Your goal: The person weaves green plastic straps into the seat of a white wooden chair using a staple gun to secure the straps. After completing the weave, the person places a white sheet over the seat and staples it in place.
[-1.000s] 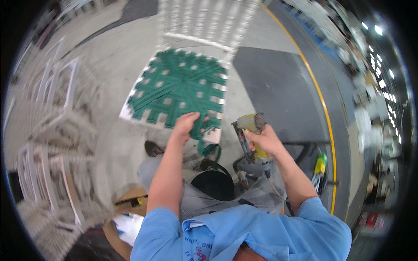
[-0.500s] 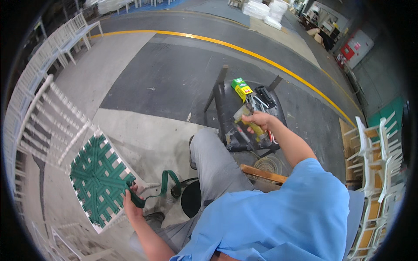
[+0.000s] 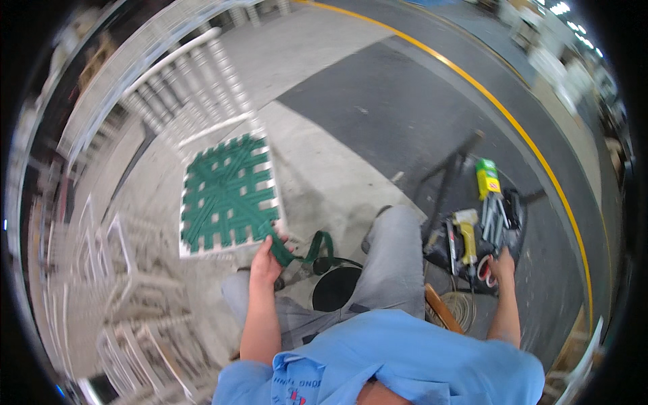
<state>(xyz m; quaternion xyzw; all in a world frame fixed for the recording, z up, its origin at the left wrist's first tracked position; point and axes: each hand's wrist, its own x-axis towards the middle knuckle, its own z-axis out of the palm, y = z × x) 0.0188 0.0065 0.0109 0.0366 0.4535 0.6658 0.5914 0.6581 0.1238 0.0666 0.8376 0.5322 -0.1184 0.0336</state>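
In my left hand (image 3: pixel 266 262), closed at the front right corner of a white chair, is green webbing (image 3: pixel 279 251). The loose length curls toward my knees. The chair's seat (image 3: pixel 226 189) is woven from crossing green straps, with square gaps near the frame. My right hand (image 3: pixel 501 264) is at the near right part of a black seat, against red looped handles (image 3: pixel 484 270) that look like scissors. Its fingers are too blurred to tell whether they grip. A yellow, pistol-shaped air stapler (image 3: pixel 467 235) lies on that seat, left of the hand.
A green and yellow box (image 3: pixel 487 178), metal strips (image 3: pixel 495 219) and a black tool (image 3: pixel 514 206) share the black seat. Coiled hose (image 3: pixel 459 309) lies below it. A round black stool top (image 3: pixel 335 289) is by my legs. White chair frames (image 3: pixel 145 270) stand at left.
My right hand has let go of the air stapler, now lying on the black seat, and moved to the red handles. My left hand keeps the webbing. The view has swung left.
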